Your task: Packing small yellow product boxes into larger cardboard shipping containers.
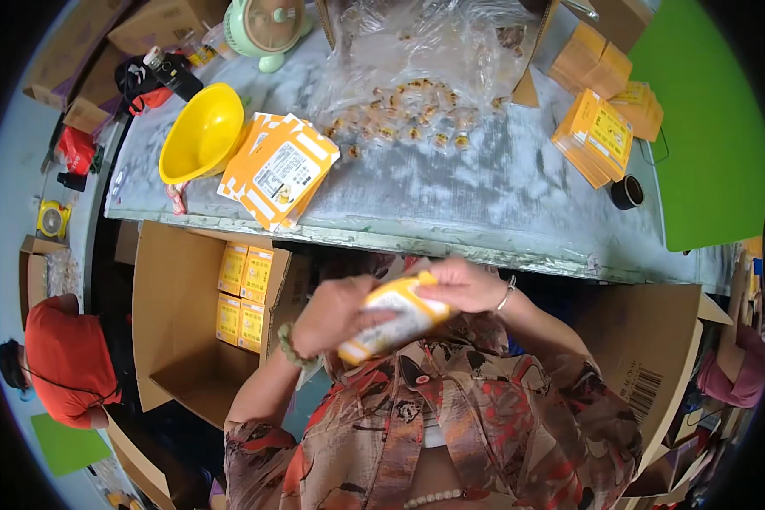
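1. Yellow-and-white box (pixel 399 299), partly blurred: held before the chest, on the person's side of the desk (pixel 450 195).
2. Hands: left hand (pixel 336 313) grips the box's left part; right hand (pixel 467 286) grips its upper right end.
3. Open carton (pixel 172 297), left: contains small yellow boxes (pixel 245 297).
4. On the desk: yellow bowl (pixel 197 140) beside fanned flat pieces of orange-and-white cardboard (pixel 289 174); small packets (pixel 416 110) lie farther right.
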`<state>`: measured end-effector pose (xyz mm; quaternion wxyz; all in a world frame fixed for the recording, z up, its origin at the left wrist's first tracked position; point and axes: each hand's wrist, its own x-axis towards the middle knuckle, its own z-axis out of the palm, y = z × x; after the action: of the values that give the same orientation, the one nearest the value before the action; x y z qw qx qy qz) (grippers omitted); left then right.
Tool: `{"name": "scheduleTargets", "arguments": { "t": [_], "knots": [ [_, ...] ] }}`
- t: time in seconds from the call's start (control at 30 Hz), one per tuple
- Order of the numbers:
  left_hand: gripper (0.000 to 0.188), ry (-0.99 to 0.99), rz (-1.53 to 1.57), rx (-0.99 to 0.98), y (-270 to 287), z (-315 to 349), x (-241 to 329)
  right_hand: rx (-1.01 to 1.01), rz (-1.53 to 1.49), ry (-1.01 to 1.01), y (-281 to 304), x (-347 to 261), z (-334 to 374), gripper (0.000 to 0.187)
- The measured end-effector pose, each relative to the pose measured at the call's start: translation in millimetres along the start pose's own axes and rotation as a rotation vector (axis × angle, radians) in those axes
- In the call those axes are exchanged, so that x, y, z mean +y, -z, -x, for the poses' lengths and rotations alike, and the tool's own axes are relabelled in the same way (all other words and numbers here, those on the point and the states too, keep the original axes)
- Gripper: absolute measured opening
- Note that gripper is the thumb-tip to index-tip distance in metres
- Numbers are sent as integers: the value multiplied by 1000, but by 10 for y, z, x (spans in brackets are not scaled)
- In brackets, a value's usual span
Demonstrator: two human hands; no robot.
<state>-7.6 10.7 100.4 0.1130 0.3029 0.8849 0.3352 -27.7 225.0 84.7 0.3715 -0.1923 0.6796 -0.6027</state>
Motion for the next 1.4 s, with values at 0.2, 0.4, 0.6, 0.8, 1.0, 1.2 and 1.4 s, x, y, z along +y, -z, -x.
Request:
{"name": "scheduleTargets", "arguments": {
  "t": [0.2,0.4,0.6,0.8,1.0,1.2,1.4],
  "knots": [
    [47,216,570,655,-330,-179,-69,948,396,556,96,278,-394,42],
    [32,213,854,685,-582,34,-152,551,-89,402,-280,617,-296,38],
    [23,402,826,569,-479,168,-359,451,61,369,-266,390,-278,30],
    [19,95,406,501,-261,186,-209,400,328,583,-181,189,-175,23],
    [18,206,807,148,-190,367,-392,338,317,471,-186,299,-192,12],
    [27,478,1263,451,-202,414,-611,806,724,540,556,386,-638,22],
    [25,585,1406,768,-517,265,-778,1010,1114,134,1432,633,-1333,29]
  ]
}}
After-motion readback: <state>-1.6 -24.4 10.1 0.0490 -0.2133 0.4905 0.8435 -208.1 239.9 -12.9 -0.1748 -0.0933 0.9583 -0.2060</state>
